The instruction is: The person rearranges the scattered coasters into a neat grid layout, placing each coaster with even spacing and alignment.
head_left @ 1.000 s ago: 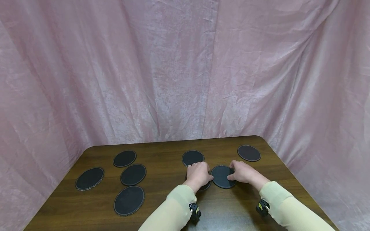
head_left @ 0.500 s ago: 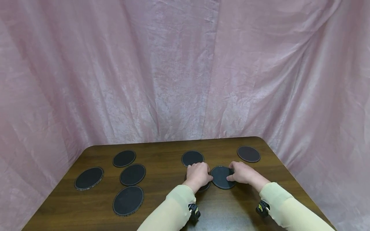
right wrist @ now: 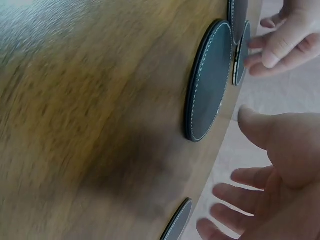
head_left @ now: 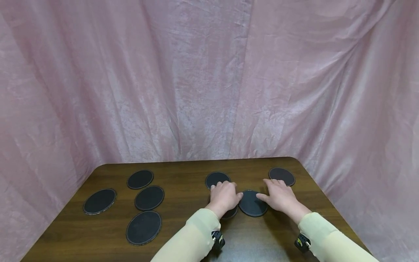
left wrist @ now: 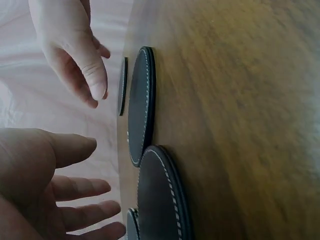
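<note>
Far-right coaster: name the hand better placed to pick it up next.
Probably right. The right hand is empty and, in the head view, overlaps the near edge of the far-right coaster; the left hand, also empty, is farther off.

Round discs (head_left: 252,203) look like smooth, matt leather with stitched edges. The surface (head_left: 183,196) beneath is wood-grained and smooth, catching a glossy sheen at five o'clock. At twelve o'clock, a curtain (head_left: 209,80) of crushed velvet shimmers. Sleeves (head_left: 186,236) at four and six o'clock are matt cloth.
</note>
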Action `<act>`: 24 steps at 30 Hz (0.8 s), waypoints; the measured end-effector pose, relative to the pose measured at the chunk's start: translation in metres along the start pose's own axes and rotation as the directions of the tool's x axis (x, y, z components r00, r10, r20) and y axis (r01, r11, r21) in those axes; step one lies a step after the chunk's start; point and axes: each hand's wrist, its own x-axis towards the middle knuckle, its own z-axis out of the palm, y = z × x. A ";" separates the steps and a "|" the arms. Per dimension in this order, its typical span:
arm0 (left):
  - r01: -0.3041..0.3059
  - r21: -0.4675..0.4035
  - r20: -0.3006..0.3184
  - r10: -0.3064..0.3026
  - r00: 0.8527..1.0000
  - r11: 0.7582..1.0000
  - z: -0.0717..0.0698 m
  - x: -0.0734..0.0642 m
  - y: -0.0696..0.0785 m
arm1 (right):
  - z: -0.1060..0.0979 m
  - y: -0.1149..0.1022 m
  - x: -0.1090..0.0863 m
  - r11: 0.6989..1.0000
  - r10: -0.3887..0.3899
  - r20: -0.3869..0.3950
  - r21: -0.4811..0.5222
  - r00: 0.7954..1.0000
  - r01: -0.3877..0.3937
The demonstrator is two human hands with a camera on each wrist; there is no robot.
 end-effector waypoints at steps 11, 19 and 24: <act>-0.018 0.042 0.023 0.017 1.000 0.999 0.013 0.019 0.020 | 0.003 0.011 -0.003 0.999 -0.010 -0.063 -0.043 0.998 0.007; -0.022 0.005 0.025 0.022 0.999 1.000 0.017 0.033 0.035 | 0.005 0.034 0.002 1.000 0.018 -0.077 -0.022 0.997 -0.020; -0.023 0.003 0.013 0.023 1.000 1.000 0.022 0.043 0.042 | -0.001 0.045 0.003 0.998 0.056 -0.054 -0.020 0.997 -0.057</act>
